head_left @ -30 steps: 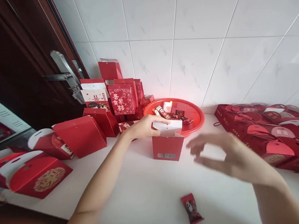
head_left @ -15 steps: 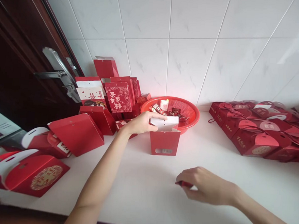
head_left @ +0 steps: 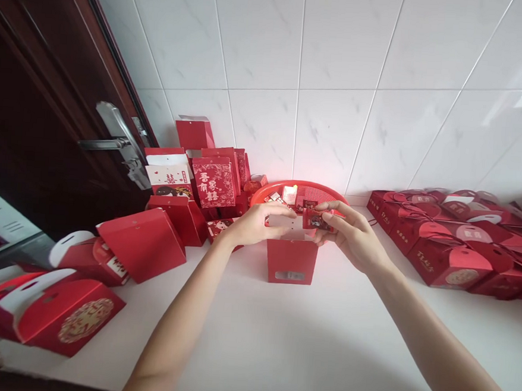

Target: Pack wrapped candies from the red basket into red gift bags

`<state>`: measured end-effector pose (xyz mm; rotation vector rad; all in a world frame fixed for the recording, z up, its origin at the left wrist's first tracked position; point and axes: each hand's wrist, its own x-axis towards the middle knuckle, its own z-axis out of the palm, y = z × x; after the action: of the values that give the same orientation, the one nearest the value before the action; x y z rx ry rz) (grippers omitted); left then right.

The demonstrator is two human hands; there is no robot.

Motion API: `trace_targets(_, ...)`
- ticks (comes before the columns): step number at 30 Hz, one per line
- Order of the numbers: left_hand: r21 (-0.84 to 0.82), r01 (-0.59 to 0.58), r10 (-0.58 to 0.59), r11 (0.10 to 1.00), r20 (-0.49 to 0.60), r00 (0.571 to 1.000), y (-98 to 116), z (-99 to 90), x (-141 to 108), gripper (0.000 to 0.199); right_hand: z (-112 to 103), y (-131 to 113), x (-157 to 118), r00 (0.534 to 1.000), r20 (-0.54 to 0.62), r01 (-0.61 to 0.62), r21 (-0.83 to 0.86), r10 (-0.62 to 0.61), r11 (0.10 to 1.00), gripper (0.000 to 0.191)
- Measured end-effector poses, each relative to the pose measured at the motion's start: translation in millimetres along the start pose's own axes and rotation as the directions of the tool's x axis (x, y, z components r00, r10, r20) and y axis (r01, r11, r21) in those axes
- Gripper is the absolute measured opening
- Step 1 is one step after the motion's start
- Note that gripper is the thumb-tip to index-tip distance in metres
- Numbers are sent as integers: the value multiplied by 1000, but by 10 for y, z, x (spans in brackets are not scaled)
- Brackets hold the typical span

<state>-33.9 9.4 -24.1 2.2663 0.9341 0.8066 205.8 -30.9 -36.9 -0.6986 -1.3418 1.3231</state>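
One red box (head_left: 291, 263) stands upright and open-topped on the white table (head_left: 255, 338), toward the far edge, its small oblong window facing the near edge. Left hand (head_left: 252, 226): at the upper left of the box, fingers and thumb parted and extended over the opening; an onlooker in the room cannot tell whether they grip the card. Right hand (head_left: 356, 238): fingers and thumb closed on a small red wrapped packet (head_left: 315, 219), held above the right part of the box's opening. Behind the box, by the far edge, sits a red perforated basket (head_left: 263, 191) containing several small wrapped pieces, partly hidden by the hands. Toward the far left corner, tall printed boxes (head_left: 214, 183) are clustered, some with raised top flaps; toward the near left corner are boxes with rounded handles (head_left: 86, 321). Along the right part of the table, closed corded boxes (head_left: 450, 262) are set close together in rows. Beyond the far edge: pale tiled wall (head_left: 334, 40); at left, dark door (head_left: 42, 61) with metal handle (head_left: 115, 140).
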Motion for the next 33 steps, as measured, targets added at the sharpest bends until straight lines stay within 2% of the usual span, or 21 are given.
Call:
trace_targets(3,-56,-82,75,995,-110,991,57,24,7,36,92,13,65,999,25,-24,-2,24,1000,35)
trace_targets(7,-60,-109,93,992,-216,972,142,55,2,23,177,-7,145,998,57,5,-4,-4,1000,32)
trace_targets(10,-91,-120,90,989,-286,954,188,61,-9,24,187,-16,197,997,59,47,-26,-45,999,29)
trace_targets(14,-202,-104,45,974,-277,960,232,56,-27,27,166,8,249,991,82,107,-4,-106,994,25)
trace_targets(21,-253,-73,3,965,-266,964,278,96,-37,29,141,28,262,989,75,123,68,-128,990,21)
trace_targets(27,-337,1,-95,941,-263,960,321,121,-38,41,60,-45,213,977,109,193,-81,-184,978,18)
trace_targets(30,-420,6,-135,908,-279,951,310,128,-31,32,58,-73,205,962,144,252,-153,-231,955,16)
trace_targets(33,-496,-26,-153,868,-316,936,291,139,-27,30,84,-79,211,960,152,257,-147,-235,955,23)
